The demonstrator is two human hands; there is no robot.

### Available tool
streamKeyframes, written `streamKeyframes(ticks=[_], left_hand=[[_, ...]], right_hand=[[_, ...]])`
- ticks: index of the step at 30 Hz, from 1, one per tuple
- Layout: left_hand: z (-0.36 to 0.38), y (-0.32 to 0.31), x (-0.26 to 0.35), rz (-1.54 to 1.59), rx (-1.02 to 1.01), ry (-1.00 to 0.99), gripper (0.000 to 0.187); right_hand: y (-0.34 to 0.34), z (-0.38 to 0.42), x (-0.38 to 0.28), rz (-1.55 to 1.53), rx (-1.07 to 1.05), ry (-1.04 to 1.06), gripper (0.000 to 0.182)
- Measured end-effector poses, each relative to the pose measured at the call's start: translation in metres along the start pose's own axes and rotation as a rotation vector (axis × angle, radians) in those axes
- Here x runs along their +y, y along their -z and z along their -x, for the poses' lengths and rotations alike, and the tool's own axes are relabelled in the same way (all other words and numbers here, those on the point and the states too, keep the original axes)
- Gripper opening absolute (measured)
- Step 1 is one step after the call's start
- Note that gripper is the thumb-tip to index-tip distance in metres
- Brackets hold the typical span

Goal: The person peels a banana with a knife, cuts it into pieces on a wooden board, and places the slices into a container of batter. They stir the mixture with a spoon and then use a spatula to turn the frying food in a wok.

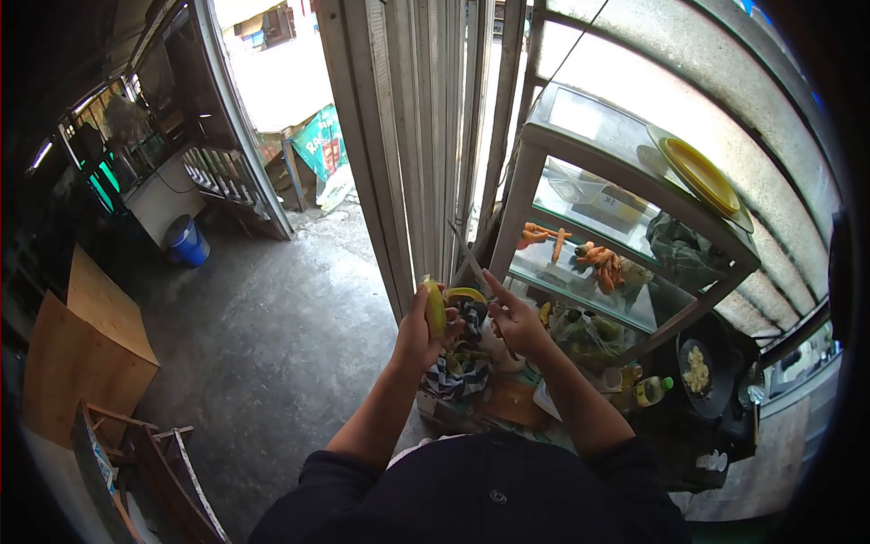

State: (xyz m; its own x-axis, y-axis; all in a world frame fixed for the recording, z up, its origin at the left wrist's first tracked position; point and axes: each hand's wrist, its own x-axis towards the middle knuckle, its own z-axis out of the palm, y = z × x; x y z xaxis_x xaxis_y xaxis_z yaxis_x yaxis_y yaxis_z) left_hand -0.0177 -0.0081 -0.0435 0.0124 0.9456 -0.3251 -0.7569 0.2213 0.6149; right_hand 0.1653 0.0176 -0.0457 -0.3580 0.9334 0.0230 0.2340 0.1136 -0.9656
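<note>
My left hand (420,331) is wrapped around a yellow-green banana (435,309), held upright with its top end showing above the fingers. In my right hand (518,325) is a knife (469,258), its blade pointing up and away to the left, index finger stretched along it. The blade is apart from the banana in this view. Beyond and between my hands lies another yellow curved piece (466,295), like a banana or its peel. Below them sits a black-and-white patterned plastic bag (456,377) with peelings or scraps about its opening.
A glass display case (634,172) with carrots (602,266) stands at right, yellow plates (700,174) on top. Beside it are a bottle (654,391) and a pan (709,385) of pale pieces. A brown board (512,403) lies near my body; a blue bucket (187,241) stands left.
</note>
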Motion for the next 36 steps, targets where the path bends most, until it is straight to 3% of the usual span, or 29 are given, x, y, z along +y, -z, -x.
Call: streamKeyframes(ticks=[3, 7, 9, 10, 12, 15, 22, 27, 36], left_hand=[[-0.021, 0.021, -0.009, -0.043, -0.061, -0.129, 0.033], [-0.011, 0.011, -0.006, -0.037, -0.064, -0.075, 0.038], [-0.003, 0.003, -0.004, -0.153, -0.069, -0.105, 0.045], [-0.005, 0.004, -0.007, -0.154, -0.068, -0.102, 0.045], [-0.013, 0.007, -0.013, -0.249, -0.16, -0.277, 0.048], [-0.018, 0.008, -0.018, -0.327, -0.202, -0.356, 0.049], [-0.009, -0.004, -0.016, -0.387, -0.286, -0.319, 0.05], [-0.001, -0.016, -0.012, -0.326, -0.336, -0.248, 0.051], [-0.008, -0.017, -0.016, -0.319, -0.399, -0.234, 0.048]], right_hand=[[-0.005, -0.003, 0.006, -0.059, 0.008, -0.005, 0.056], [-0.014, 0.005, 0.005, -0.222, 0.075, 0.054, 0.058], [-0.015, 0.014, -0.005, -0.199, -0.114, 0.176, 0.06], [-0.017, 0.02, -0.013, -0.2, -0.113, 0.174, 0.06], [-0.021, 0.03, -0.031, -0.035, -0.226, 0.276, 0.064], [-0.016, 0.037, -0.048, 0.108, -0.202, 0.242, 0.064], [-0.007, 0.04, -0.055, 0.2, -0.174, 0.24, 0.064], [-0.012, 0.042, -0.05, 0.304, -0.03, 0.415, 0.062], [-0.007, 0.048, -0.054, 0.328, 0.003, 0.323, 0.057]])
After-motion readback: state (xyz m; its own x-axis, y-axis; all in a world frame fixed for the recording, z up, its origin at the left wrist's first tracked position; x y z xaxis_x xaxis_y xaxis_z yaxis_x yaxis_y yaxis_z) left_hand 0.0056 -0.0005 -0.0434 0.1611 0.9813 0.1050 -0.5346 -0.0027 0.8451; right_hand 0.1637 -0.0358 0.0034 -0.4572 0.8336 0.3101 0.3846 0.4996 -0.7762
